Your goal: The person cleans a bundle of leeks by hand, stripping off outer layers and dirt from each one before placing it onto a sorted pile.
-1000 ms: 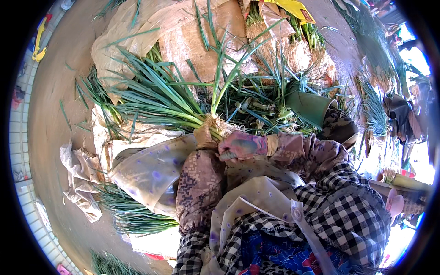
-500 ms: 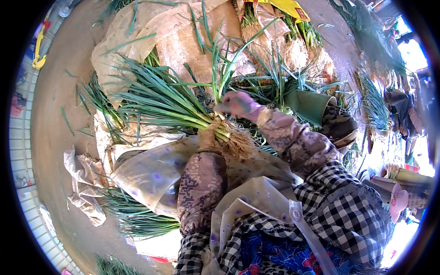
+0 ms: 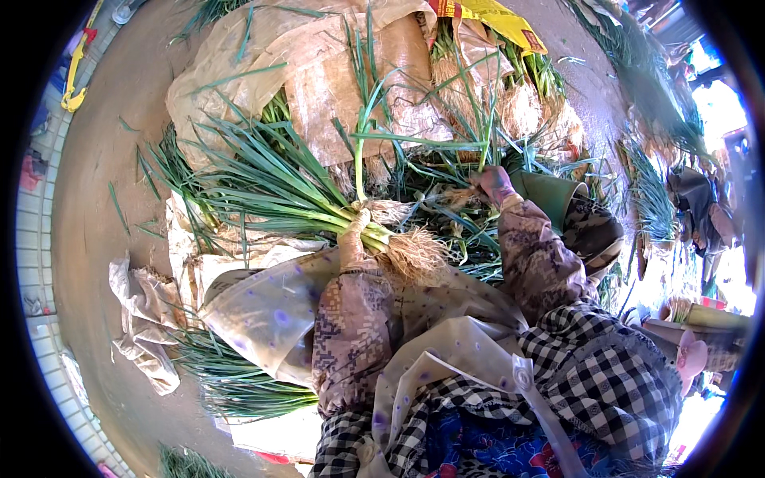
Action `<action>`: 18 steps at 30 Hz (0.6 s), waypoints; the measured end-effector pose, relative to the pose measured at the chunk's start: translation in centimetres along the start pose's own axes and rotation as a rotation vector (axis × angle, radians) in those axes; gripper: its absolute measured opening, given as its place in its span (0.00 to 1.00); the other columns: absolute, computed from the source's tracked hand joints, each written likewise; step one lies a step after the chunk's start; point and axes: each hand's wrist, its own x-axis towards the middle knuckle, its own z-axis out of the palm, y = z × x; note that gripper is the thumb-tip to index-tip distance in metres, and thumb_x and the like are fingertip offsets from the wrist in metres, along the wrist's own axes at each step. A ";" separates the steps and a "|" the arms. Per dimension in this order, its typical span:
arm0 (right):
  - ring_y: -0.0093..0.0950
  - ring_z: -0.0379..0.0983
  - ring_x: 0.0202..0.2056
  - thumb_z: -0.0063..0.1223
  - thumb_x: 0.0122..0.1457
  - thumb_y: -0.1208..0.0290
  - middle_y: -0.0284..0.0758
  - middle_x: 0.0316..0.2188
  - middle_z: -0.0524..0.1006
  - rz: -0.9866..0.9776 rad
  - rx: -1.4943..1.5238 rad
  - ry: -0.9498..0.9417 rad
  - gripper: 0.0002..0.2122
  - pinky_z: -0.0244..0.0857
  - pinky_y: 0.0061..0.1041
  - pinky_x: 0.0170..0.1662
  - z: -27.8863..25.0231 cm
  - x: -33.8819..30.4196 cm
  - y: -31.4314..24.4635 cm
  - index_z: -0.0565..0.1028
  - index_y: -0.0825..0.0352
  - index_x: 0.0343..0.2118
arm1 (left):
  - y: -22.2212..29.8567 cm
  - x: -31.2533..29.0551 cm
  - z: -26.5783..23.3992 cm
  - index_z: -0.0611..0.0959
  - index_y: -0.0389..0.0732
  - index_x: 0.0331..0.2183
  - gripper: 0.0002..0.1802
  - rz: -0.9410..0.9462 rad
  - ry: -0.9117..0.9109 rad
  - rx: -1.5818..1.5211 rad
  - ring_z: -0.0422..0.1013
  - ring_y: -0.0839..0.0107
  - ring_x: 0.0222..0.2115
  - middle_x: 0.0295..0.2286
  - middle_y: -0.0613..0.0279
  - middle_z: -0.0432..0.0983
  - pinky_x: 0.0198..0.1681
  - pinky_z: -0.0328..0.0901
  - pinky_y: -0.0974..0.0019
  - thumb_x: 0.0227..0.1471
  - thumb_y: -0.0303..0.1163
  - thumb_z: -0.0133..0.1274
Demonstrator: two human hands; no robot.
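Right hand (image 3: pixel 496 185) has gone from the green onion bunch (image 3: pixel 303 191) to the messy pile (image 3: pixel 470 231) by the green rubber boot (image 3: pixel 550 195)

I can see the bunch well to the left of the boot. Half a second ago the right hand was up close to the left hand (image 3: pixel 351 245), and now the two are well apart. The left hand has stayed wrapped round the bunch, clamped near the root end. Long leaves fan out on the side away from the boot, and hairy roots (image 3: pixel 414 251) poke out toward it. One lone green onion (image 3: pixel 358 163) stands up from the same hand, a bit away from the other stalks.

The right hand is just left of the boot, with its fingers bent in by a leafy stalk (image 3: pixel 485 139). I can't tell if it is clamped on that stalk or only touching it. The pile sits between the bunch and the boot, all tangled. Brown sacking (image 3: pixel 315 99) lies up and to the left of the boot.

To me, the step in hand looks like picking onions out of the pile while the left hand minds the bunch. I think the next move calls for a good pinch low on one stalk and a soft pull, because tangled leaves could drag others along.
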 end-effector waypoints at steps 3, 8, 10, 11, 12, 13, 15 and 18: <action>0.40 0.71 0.31 0.57 0.44 0.65 0.44 0.30 0.74 -0.319 -1.146 0.092 0.16 0.64 0.34 0.35 2.3 -2.1 -1.2 0.72 0.67 0.35 | 0.6 -1.6 -0.5 0.76 0.35 0.34 0.11 0.058 0.092 0.095 0.65 0.76 0.13 0.20 0.63 0.70 0.12 0.60 0.76 0.46 0.28 0.51; 0.32 0.70 0.32 0.57 0.45 0.64 0.39 0.33 0.74 -0.774 -0.386 0.137 0.18 0.64 0.26 0.38 9.0 -1.6 -6.7 0.71 0.64 0.40 | -0.4 -2.5 0.5 0.75 0.33 0.35 0.12 0.073 0.138 0.213 0.69 0.73 0.13 0.22 0.59 0.74 0.12 0.64 0.75 0.46 0.27 0.50; 0.29 0.70 0.31 0.59 0.44 0.68 0.39 0.35 0.73 -0.407 0.122 -0.092 0.22 0.65 0.23 0.33 13.1 -3.6 -11.4 0.68 0.68 0.43 | 0.8 -2.5 -2.5 0.76 0.35 0.33 0.10 -0.038 -0.007 0.365 0.70 0.69 0.14 0.22 0.57 0.74 0.11 0.64 0.73 0.45 0.27 0.51; 0.26 0.70 0.27 0.58 0.45 0.70 0.37 0.33 0.74 -0.416 0.174 -0.063 0.22 0.65 0.21 0.27 14.0 -3.1 -12.6 0.66 0.70 0.44 | 0.3 -2.2 -2.2 0.75 0.35 0.33 0.10 -0.003 0.039 0.359 0.70 0.69 0.14 0.22 0.57 0.73 0.12 0.65 0.72 0.44 0.27 0.52; 0.17 0.64 0.17 0.56 0.48 0.65 0.32 0.23 0.72 -0.228 0.273 -0.312 0.15 0.58 0.17 0.18 14.3 -2.0 -13.1 0.72 0.69 0.36 | 0.0 -2.3 -1.9 0.75 0.35 0.33 0.11 0.038 0.097 0.354 0.70 0.68 0.14 0.21 0.57 0.73 0.12 0.65 0.71 0.43 0.26 0.53; 0.16 0.61 0.15 0.56 0.48 0.65 0.30 0.19 0.71 -0.186 0.264 -0.402 0.13 0.55 0.17 0.16 15.2 -1.9 -13.0 0.73 0.68 0.33 | -0.4 -2.1 -1.8 0.75 0.35 0.33 0.11 0.049 0.114 0.328 0.69 0.69 0.14 0.21 0.57 0.73 0.12 0.65 0.72 0.43 0.26 0.54; 0.16 0.58 0.12 0.55 0.49 0.64 0.27 0.15 0.69 -0.241 0.155 -0.519 0.10 0.51 0.17 0.13 16.4 -1.5 -12.2 0.74 0.67 0.29 | -0.8 -1.6 -1.1 0.75 0.36 0.32 0.11 0.069 0.141 0.281 0.69 0.70 0.14 0.21 0.58 0.73 0.11 0.63 0.72 0.42 0.25 0.55; 0.16 0.64 0.14 0.51 0.52 0.66 0.29 0.15 0.72 -1.104 -0.328 -0.459 0.08 0.56 0.16 0.14 18.1 -4.5 -9.9 0.75 0.66 0.27 | -1.0 -1.0 -2.0 0.74 0.36 0.32 0.11 0.120 0.239 0.267 0.69 0.70 0.14 0.21 0.59 0.72 0.11 0.63 0.72 0.41 0.24 0.55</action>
